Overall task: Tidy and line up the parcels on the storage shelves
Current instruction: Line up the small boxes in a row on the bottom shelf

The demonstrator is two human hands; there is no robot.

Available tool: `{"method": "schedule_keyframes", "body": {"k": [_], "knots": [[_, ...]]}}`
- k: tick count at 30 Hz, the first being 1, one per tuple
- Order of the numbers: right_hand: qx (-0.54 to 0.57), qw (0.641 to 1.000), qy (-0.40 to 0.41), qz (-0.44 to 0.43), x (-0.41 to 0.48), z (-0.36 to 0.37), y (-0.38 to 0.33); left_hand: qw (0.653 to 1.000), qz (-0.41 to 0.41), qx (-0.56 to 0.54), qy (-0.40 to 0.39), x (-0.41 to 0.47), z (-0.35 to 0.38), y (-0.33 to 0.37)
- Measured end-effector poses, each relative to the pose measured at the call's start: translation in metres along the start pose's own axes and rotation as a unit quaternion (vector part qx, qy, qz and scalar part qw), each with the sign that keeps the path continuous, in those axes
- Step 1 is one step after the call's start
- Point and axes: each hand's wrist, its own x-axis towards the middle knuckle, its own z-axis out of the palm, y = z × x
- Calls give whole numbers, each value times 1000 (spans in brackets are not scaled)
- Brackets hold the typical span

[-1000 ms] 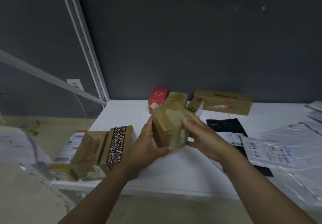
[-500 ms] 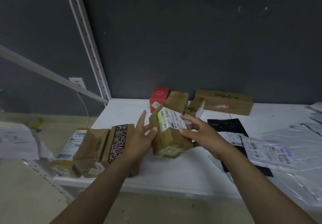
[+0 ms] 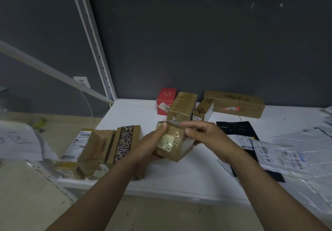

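A dark grey wall (image 3: 197, 41) backs a white shelf (image 3: 179, 175), with a slotted white upright (image 3: 93, 40) rising from the shelf's back left corner. Clear plastic mailers (image 3: 303, 151) with printed labels spread over the right side of the shelf, partly covering a black mailer (image 3: 237, 131) that lies flat beside them. Against the wall at the back right lies a long brown box (image 3: 235, 103). At the front left edge stand two parcels touching side by side: a brown box with a white shipping label (image 3: 86, 151) and, to its right, a brown box wrapped in black patterned tape (image 3: 125, 142). At the back, a taped brown box (image 3: 181, 106) sits between a red box (image 3: 166, 98) on its left and a small narrow box (image 3: 203, 111) on its right. The small taped parcel (image 3: 170, 143) is held tilted over the middle of the shelf, just in front of that back group, a shiny taped face turned towards the camera. Both hands grip it: the left hand (image 3: 149, 145) cups its left side and underside with the thumb pressed on the upper left corner, and the right hand (image 3: 206, 137) holds its right side with fingers curled along the top edge.
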Motion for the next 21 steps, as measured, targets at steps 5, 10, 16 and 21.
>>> {"method": "schedule_keyframes", "body": {"k": [5, 10, 16, 21], "knots": [[-193, 980, 27, -45, 7, 0, 10, 999, 6, -18, 33, 1, -2, -1], [-153, 987, 36, -24, 9, 1, 15, 990, 63, 127, 4, 0, -4, -2], [-52, 996, -66, 38, 10, 0, 37, 952, 132, 276, -19, 0, -6, -6], [-73, 993, -86, 19, 14, 8, 54, 877, 124, 463, -4, 0, -26, -8]]}}
